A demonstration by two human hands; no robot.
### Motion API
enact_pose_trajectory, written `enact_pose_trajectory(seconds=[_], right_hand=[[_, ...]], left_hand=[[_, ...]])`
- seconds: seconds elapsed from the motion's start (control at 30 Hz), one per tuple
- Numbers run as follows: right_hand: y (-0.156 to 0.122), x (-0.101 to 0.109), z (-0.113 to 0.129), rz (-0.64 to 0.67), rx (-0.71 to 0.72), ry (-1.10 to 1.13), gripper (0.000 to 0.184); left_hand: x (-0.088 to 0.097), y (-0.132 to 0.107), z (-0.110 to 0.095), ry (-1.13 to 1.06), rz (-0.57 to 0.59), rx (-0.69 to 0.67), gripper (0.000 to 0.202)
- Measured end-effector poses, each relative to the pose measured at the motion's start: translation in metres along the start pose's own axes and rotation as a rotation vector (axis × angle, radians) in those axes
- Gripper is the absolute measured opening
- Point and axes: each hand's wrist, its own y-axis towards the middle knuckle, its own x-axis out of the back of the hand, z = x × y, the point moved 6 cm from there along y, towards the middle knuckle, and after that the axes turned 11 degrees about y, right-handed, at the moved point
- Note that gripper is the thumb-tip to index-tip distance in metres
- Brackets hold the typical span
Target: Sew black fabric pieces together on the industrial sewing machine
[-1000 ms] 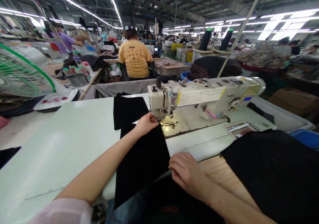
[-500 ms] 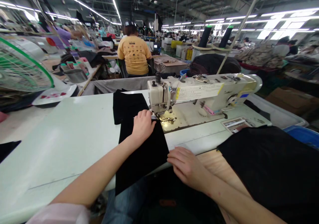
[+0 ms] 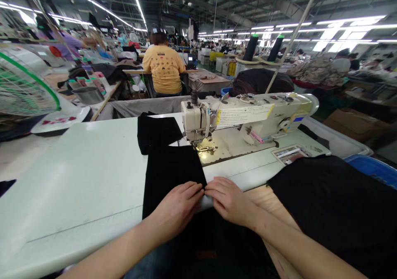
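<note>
A piece of black fabric [image 3: 170, 173] lies on the pale table, its far edge by the needle area of the white sewing machine [image 3: 242, 109]. My left hand [image 3: 180, 204] is closed on the fabric's near right corner. Meeting it fingertip to fingertip, my right hand [image 3: 228, 200] pinches the same corner. Both hands are at the table's front edge, and part of the fabric hangs below it, partly hidden by my left hand. Another black fabric section [image 3: 158, 132] lies just beyond, left of the machine head.
More black fabric [image 3: 335, 196] is spread at the right over a wooden board [image 3: 263, 200]. A blue bin [image 3: 372, 169] stands behind it. At the left is a green-rimmed fan [image 3: 27, 84]. Ahead sits a person in a yellow shirt [image 3: 163, 68]. Two thread cones [image 3: 250, 47] stand behind the machine.
My left hand has moved from beside the needle back toward me, to the fabric's near corner beside my right hand. My right hand stays at that corner. The view has shifted slightly.
</note>
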Motion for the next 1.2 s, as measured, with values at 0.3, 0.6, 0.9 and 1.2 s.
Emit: enact_pose_trajectory(seconds=[0.3, 0.6, 0.9, 1.2], right_hand=[[0.026, -0.002, -0.027, 0.014, -0.005, -0.026, 0.03], [0.057, -0.004, -0.058, 0.027, -0.066, -0.107, 0.03], [0.085, -0.007, -0.087, 0.023, -0.187, -0.215, 0.028], [0.058, 0.01, -0.059, -0.091, -0.212, -0.097, 0.03]], left_hand=[[-0.003, 0.016, 0.036, -0.019, 0.03, 0.052, 0.031], [-0.004, 0.036, 0.079, -0.025, 0.035, 0.088, 0.031], [-0.013, 0.054, 0.123, -0.045, 0.012, 0.132, 0.032], [-0.017, 0.058, 0.142, -0.037, -0.045, 0.187, 0.037]])
